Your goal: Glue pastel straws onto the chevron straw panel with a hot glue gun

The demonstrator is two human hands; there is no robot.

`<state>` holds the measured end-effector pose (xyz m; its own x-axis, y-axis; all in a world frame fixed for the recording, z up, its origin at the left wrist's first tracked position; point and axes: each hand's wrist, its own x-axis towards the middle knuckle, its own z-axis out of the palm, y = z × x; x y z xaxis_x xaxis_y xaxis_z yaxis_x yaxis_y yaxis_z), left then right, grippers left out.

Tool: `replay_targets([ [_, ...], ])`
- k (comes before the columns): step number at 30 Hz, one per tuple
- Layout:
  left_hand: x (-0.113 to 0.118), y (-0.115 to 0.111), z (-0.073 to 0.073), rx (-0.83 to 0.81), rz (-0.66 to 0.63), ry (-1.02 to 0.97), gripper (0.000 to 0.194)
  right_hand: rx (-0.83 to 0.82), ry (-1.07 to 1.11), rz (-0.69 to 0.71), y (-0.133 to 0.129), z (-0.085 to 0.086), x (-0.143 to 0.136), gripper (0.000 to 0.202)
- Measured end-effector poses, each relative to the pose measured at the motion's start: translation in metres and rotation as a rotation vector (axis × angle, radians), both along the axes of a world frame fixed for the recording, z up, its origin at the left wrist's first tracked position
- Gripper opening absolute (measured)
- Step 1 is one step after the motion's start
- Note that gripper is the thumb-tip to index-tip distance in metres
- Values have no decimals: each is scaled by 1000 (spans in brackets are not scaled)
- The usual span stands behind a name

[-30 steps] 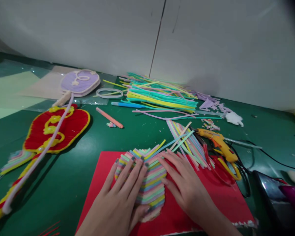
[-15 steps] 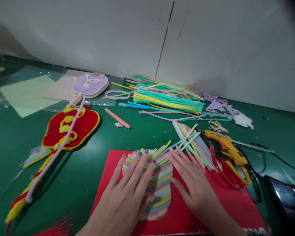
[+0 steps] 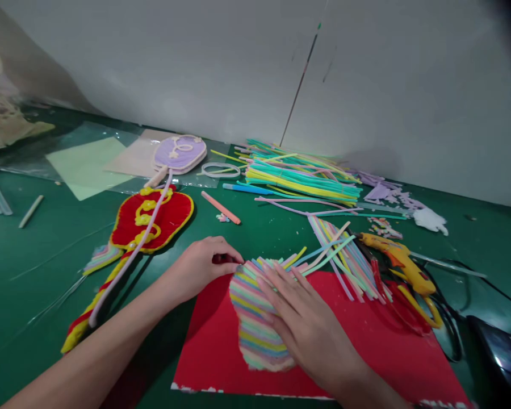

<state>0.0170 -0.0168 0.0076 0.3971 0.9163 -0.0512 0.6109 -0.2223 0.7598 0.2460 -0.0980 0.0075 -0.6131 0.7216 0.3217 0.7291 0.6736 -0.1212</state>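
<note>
A panel of pastel striped pipe cleaners [image 3: 258,324] lies on a red board [image 3: 213,352], several loose ends sticking out at its top. At the panel's upper left edge, my left hand [image 3: 204,264] is closed in a pinch, thumb against fingertips. My right hand [image 3: 309,321] rests flat across the panel's right side, fingers stretched out and pointing up to the left. Just beyond the right fingers, a fan of loose pastel pipe cleaners [image 3: 344,261] spreads over the board's far edge. What exactly sits between the left fingertips is mostly hidden.
Left of the board lie a red fan with yellow trim [image 3: 132,224] and a lilac fan [image 3: 179,153]. A bundle of pipe cleaners [image 3: 302,182] is by the wall. A yellow glue gun [image 3: 402,267], red-and-yellow scissors [image 3: 421,304] and a dark device [image 3: 500,352] stand right.
My left hand has lifted off the panel's face and moved to its upper left edge, fingers now pinched. My right hand has slid left onto the panel. The view has shifted left.
</note>
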Motion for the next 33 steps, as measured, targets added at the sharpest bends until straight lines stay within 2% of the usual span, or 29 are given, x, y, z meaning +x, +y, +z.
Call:
replay_targets([
  [6, 3, -1, -4, -21, 26, -29, 13, -49, -14, 0, 2, -6, 3, 38],
  [22, 4, -3, -1, -21, 43, 7, 11, 24, -34, 22, 4, -5, 3, 37],
  [33, 3, -3, -3, -34, 69, -34, 15, -40, -2, 13, 2, -7, 3, 38],
])
